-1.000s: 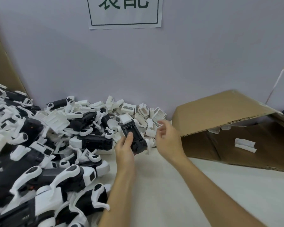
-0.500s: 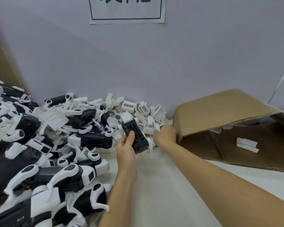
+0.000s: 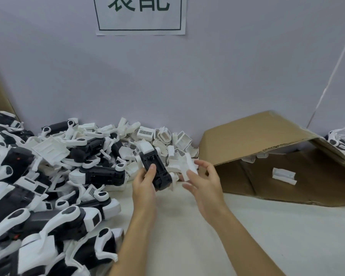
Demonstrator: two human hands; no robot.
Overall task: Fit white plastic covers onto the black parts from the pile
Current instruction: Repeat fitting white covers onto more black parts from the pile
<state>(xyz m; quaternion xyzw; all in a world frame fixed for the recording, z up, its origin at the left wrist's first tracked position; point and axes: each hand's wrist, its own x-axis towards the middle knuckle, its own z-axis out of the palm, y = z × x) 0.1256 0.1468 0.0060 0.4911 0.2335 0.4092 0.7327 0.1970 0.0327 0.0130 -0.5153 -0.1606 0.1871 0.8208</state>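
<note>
1. Head view takes in a pale tabletop (image 3: 187,226) set against a wall, which stops the heaps of parts from sliding off the back.
2. Filling the left side is the pile (image 3: 48,176) of black parts and white pieces, kept within easy reach.
3. To the right, a flattened cardboard box (image 3: 257,140) lies open, with a lone white piece (image 3: 284,175) on it.
4. Against the wall behind the hands sits a smaller heap of white covers (image 3: 163,136), probably the supply for fitting.
5. A black part (image 3: 154,170) is gripped in the left hand (image 3: 143,186), thumb on top, tilted up, likely to present it for a cover.
6. Right hand (image 3: 205,182) pinches a white cover (image 3: 189,168) just beside the black part, not yet fitted on.
</note>
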